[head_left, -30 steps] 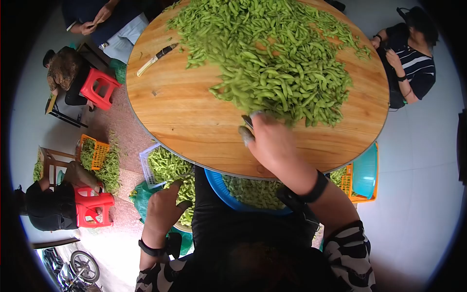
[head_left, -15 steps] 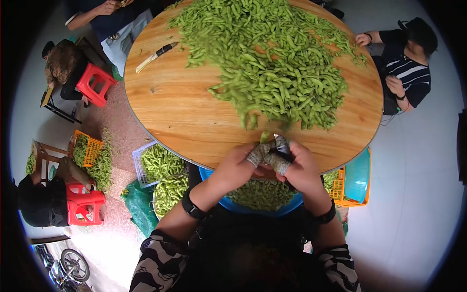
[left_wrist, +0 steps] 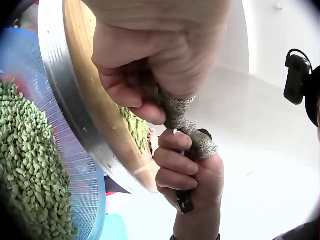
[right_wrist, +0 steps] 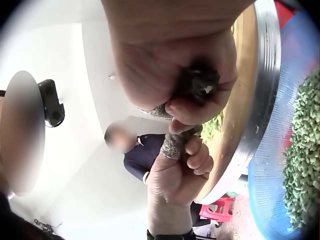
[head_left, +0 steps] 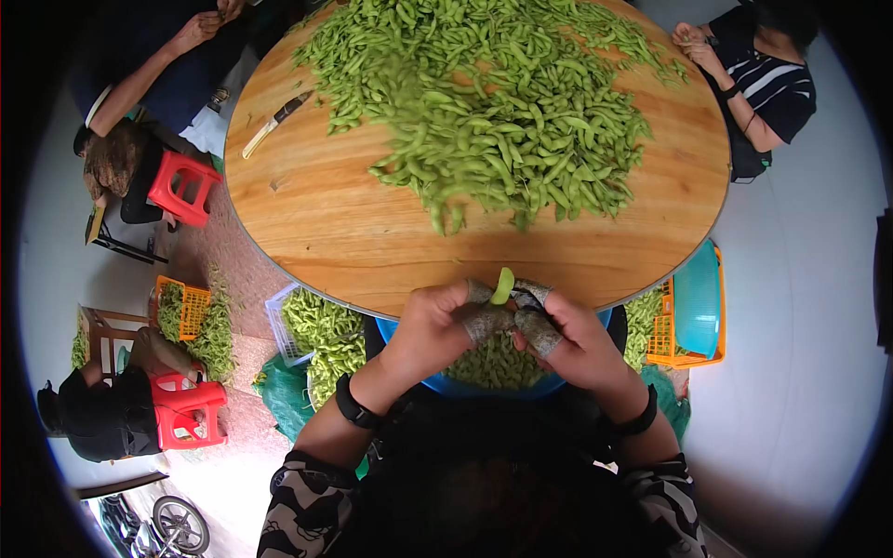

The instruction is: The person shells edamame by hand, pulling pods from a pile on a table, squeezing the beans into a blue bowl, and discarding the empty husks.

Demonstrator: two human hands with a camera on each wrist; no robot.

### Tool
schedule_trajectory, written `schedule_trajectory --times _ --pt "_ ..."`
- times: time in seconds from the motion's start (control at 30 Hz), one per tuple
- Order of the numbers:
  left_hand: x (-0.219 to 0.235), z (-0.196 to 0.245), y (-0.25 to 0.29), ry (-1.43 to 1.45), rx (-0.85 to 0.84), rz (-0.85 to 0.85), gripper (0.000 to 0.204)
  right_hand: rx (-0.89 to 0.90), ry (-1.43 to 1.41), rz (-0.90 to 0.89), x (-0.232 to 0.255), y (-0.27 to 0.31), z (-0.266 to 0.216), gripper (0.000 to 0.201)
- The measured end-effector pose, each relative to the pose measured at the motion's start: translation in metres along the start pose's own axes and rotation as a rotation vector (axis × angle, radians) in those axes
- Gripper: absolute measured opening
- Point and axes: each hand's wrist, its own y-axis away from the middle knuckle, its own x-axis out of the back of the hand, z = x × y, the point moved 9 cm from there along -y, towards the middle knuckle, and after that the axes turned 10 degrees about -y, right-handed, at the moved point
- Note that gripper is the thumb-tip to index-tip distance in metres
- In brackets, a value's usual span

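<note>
Left hand: my left hand (head_left: 430,325) is at the near edge of the round wooden surface (head_left: 335,219), its fingers (head_left: 482,321) curled, wrapped in grey protective tape at the tips, pinching the lower end of a single green soybean pod (head_left: 503,285).
Right hand: my right hand (head_left: 579,339) meets the left one, fingers curled round the dark handle of a small knife (left_wrist: 184,199); the fingertips are taped in grey too and touch the pod from the other side.
Pod: it stands almost upright between my two thumbs, just over the surface's rim and above the blue plastic basin (head_left: 437,374).
Basin: it sits below the edge, against my lap, holding small shelled green beans (left_wrist: 27,165).
Pile: a broad heap of green soybean pods (head_left: 493,102) covers the far half of the surface, well apart from my hands.
Spare knife: a knife with a pale blade and dark handle (head_left: 272,123) lies on the surface's left side, beside the heap.
Surroundings: orange plastic crates (head_left: 191,307) with pods and red stools (head_left: 181,186) stand on the floor; other people sit round the surface.
</note>
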Motion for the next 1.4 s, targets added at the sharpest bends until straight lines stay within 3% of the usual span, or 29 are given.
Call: schedule_trajectory --times 0.07,0.1,0.2,0.27,0.33,0.37,0.4,0.43,0.47,0.6,0.67,0.7,0.77,0.8,0.87,0.9,0.97,1.0,1.07,1.1,1.17,1.2,1.27,1.4 --pt "-0.001 0.006 0.003 -0.042 -0.001 -0.002 0.012 0.075 -0.007 -0.040 -0.004 0.001 0.000 0.029" --pt "0.001 0.018 0.005 -0.238 -0.102 0.042 0.011 0.075 -0.013 -0.033 -0.005 0.001 -0.002 0.029" --pt "-0.003 0.027 0.014 -0.598 -0.278 0.098 0.012 -0.047 -0.113 0.021 -0.006 0.002 -0.001 0.029" --pt "-0.007 0.026 0.020 -0.762 -0.353 0.111 0.013 -0.270 -0.346 -0.013 -0.013 0.007 0.018 0.035" --pt "-0.004 0.012 0.020 -0.228 -0.254 -0.004 0.016 -0.343 -0.490 -0.059 -0.021 0.014 0.020 0.035" --pt "0.002 0.012 0.022 -0.228 -0.253 -0.008 0.016 -0.414 -0.627 -0.111 -0.030 0.018 0.023 0.035" --pt "-0.001 -0.011 0.024 0.094 0.031 -0.169 0.016 -0.415 -0.631 -0.108 -0.030 0.019 0.025 0.035" --pt "-0.015 -0.030 0.033 0.416 0.316 -0.322 0.017 -0.454 -0.839 -0.211 -0.041 0.023 0.025 0.034" --pt "-0.017 -0.029 0.034 0.563 0.276 -0.348 0.017 -0.489 -1.044 -0.318 -0.051 0.026 0.021 0.034" --pt "-0.020 -0.033 0.029 0.560 0.281 -0.330 0.020 -0.417 -1.047 -0.350 -0.053 0.020 0.017 0.032" --pt "0.000 0.026 0.022 -0.503 -0.324 0.006 0.019 -0.411 -0.685 -0.046 -0.035 0.017 0.023 0.030" --pt "-0.001 0.028 0.024 -0.502 -0.324 0.007 0.019 -0.411 -0.684 -0.046 -0.039 0.019 0.021 0.030" --pt "-0.011 0.045 0.035 -1.122 -0.530 0.142 0.015 -0.316 -0.489 0.014 -0.034 0.020 0.015 0.031" --pt "-0.012 0.043 0.034 -1.123 -0.529 0.142 0.015 -0.315 -0.489 0.013 -0.034 0.019 0.015 0.031" --pt "-0.007 0.038 0.032 -0.827 -0.517 0.157 0.011 -0.379 -0.705 -0.017 -0.037 0.020 0.019 0.034" --pt "-0.008 0.034 0.035 -0.825 -0.518 0.156 0.011 -0.378 -0.705 -0.014 -0.035 0.021 0.018 0.034" --pt "-0.009 -0.006 0.033 -0.063 -0.146 -0.100 0.012 -0.418 -0.801 -0.063 -0.038 0.024 0.016 0.034" --pt "-0.006 -0.005 0.035 -0.062 -0.146 -0.100 0.012 -0.418 -0.800 -0.062 -0.036 0.026 0.017 0.034" --pt "-0.026 -0.030 0.045 0.674 0.334 -0.331 0.011 -0.437 -0.859 -0.109 -0.037 0.032 0.018 0.031" --pt "-0.026 -0.025 0.045 0.675 0.334 -0.331 0.011 -0.439 -0.858 -0.108 -0.036 0.032 0.019 0.031" --pt "-0.023 -0.024 0.044 0.145 0.293 -0.320 0.015 -0.422 -0.477 -0.035 -0.022 0.031 0.025 0.032" --pt "-0.027 -0.027 0.045 0.150 0.295 -0.319 0.015 -0.427 -0.475 -0.035 -0.025 0.032 0.030 0.032" --pt "-0.024 -0.010 0.040 -0.264 -0.017 -0.206 0.017 0.297 0.389 0.270 -0.006 0.030 -0.017 0.038" --pt "-0.029 -0.001 0.046 -0.352 -0.129 -0.257 0.020 0.399 0.635 0.265 -0.017 0.028 -0.016 0.042"
